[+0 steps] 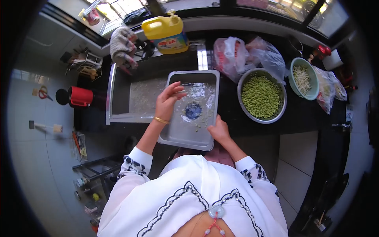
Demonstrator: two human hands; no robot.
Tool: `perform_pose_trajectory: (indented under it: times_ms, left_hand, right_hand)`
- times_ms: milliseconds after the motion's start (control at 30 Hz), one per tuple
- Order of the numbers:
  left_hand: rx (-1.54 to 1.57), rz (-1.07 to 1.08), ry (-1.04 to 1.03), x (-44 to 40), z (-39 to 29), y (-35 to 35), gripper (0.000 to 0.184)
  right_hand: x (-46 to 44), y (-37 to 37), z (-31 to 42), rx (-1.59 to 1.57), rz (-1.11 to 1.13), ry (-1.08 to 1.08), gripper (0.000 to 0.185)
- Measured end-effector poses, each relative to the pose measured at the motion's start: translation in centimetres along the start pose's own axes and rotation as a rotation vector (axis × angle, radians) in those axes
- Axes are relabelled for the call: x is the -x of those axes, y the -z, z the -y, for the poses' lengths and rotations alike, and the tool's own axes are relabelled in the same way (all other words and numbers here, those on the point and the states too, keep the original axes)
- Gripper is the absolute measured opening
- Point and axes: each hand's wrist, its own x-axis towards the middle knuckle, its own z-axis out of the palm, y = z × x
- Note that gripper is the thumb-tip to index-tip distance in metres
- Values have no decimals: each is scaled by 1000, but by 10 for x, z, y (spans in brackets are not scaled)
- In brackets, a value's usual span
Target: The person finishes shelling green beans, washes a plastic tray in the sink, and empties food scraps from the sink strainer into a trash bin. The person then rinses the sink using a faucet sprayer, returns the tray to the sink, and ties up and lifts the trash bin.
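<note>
white blouse (167, 179), empty left grip (167, 102) half-open, right grip (220, 130) closed on tray (183, 134) by sink (120, 94)

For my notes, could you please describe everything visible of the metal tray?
The metal tray is rectangular, grey, rimmed, with rounded corners. Its wet-looking inside shows pale bits and a bluish round patch. It overlaps the sink in view. The right hand grips its right edge; the left hand is above, contact unclear.
</note>
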Motion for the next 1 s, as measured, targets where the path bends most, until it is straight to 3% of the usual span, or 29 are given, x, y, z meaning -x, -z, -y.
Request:
perform_pose_trajectory:
  times_ms: [167, 400, 500, 600, 733, 1000]
  left_hand:
    - [-9, -312, 25, 70, 9, 131, 43]
    - [-14, -418, 191, 137, 38, 255, 36]
    - [62, -431, 320, 137, 37, 262, 37]
    - [216, -438, 448, 136, 41, 253, 52]
    - [407, -354, 515, 122, 46, 226, 54]
    - [278, -707, 539, 70, 73, 233, 66]
  right_hand:
    - [-2, -18, 32, -6, -10, 3, 41]
    - [-15, -79, 77, -165, 18, -139, 41]
    - [-34, -117, 71, -349, 8, -137, 41]
    - [-44, -141, 101, -270, -12, -160, 40]
    - [-65, -182, 120, -157, -38, -155, 44]
    - [-81, -241, 132, -174, 51, -74, 44]
